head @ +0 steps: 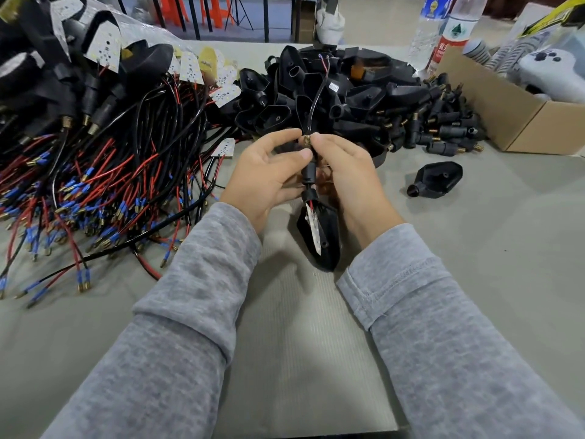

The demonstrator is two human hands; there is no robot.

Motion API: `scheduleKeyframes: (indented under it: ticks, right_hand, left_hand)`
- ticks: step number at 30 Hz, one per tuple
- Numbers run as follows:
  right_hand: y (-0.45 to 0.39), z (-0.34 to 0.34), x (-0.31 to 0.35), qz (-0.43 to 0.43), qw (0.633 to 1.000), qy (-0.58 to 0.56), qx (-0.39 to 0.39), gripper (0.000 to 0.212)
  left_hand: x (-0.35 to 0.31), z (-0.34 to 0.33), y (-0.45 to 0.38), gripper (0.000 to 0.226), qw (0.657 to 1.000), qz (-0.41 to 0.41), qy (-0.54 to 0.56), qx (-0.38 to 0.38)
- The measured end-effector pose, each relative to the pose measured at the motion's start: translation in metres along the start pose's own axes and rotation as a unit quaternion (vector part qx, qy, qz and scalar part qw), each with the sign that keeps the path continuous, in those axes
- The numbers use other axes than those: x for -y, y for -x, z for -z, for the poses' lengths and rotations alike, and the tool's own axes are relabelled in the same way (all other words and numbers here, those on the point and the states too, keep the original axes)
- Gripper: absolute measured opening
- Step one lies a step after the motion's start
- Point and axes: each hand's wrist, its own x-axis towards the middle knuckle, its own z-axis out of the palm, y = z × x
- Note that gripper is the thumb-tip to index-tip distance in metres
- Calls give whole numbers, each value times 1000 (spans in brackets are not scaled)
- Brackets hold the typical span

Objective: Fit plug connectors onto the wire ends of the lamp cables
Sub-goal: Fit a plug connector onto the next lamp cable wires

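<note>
**Both hands on one lamp cable, mid-table**

Left hand and right hand meet over the grey table, both in grey sleeves. Fingertips of each hand pinch a small brass spring fitting on the black cable; the cable rises beyond it, its red and black wire ends bare at the top. Below the hands hangs a black plug piece, then a black lamp shell with a white board inside, its tip on the table. Left: heap of red and black wires with blue ends. Far centre: pile of black shells. Right: one loose shell, cardboard box, water bottles behind.
</note>
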Motion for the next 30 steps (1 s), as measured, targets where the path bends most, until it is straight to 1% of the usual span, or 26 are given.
scheduleKeyframes:
  ticks: [2, 5, 7, 11, 14, 16, 19, 21, 23, 26, 30]
  right_hand:
    - [0, 1, 2, 2, 1000, -2, -13, 19]
    - [-1, 3, 4, -21, 999, -47, -18, 20]
    - [-1, 3, 6, -13, 998, -45, -35, 19]
    - [-2, 2, 4, 38, 995, 7, -93, 16]
    - [-3, 2, 3, 59, 990, -10, -126, 17]
    - [-5, 3, 4, 63, 986, -65, -140, 17]
    - [-7, 6, 3, 59, 981, -95, -159, 17]
    - [-7, 7, 2, 52, 978, -105, -172, 18]
    - [-9, 9, 1, 42, 974, -116, -190, 22]
    - [-11, 12, 2, 41, 965, -152, -210, 21]
    - [-12, 15, 4, 30, 952, -214, -219, 22]
  left_hand:
    - [0, 0, 0, 29, 1000, 4, -3, 10]
    - [1, -2, 2, 29, 999, 18, -21, 23]
    - [1, -4, 2, 29, 999, 26, -31, 33]
    - [2, -9, 4, 16, 998, 27, -33, 42]
    - [0, -13, 5, 5, 998, 37, -15, 42]
    - [-2, -14, 6, 9, 997, 59, -9, 39]
    - [-6, -14, 8, 34, 994, 95, -28, 52]
    - [-7, -14, 9, 43, 989, 120, -41, 74]
    - [-7, -13, 10, 43, 985, 138, -46, 98]
    - [-8, -11, 10, 36, 981, 145, -29, 129]
    - [-8, -7, 8, 30, 979, 156, -6, 132]
